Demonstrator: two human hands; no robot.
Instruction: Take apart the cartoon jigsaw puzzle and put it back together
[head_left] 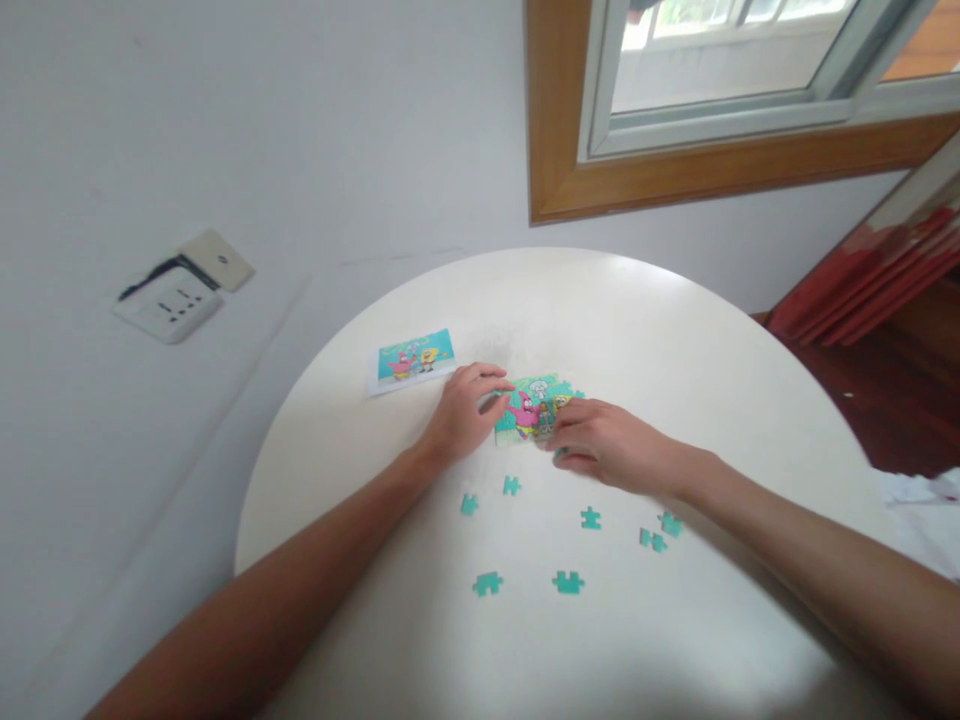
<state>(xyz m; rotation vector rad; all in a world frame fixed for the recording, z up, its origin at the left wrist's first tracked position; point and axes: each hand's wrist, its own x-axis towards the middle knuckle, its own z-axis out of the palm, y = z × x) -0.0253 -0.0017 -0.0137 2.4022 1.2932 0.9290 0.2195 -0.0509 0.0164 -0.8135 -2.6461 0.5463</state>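
A partly assembled jigsaw puzzle [525, 415] with cartoon figures on a teal ground lies in the middle of the table. My left hand [466, 408] rests at its left edge, thumb and fingers apart, the fingertips touching the border. Over the puzzle's right side, my right hand [600, 440] has its fingers closed in a pinch and covers that part. A bit of teal shows between those fingers, apparently a puzzle piece [561, 454]. Several loose teal pieces lie nearer to me, among them one piece [591, 518] below my right hand and another piece [511, 486] below the puzzle.
A picture card [414, 360] with the same cartoon scene lies behind my left hand. The round white table [360, 620] stands against a wall with a socket [171, 300] and a wood-framed window [559, 180]. A red curtain [862, 280] hangs at right.
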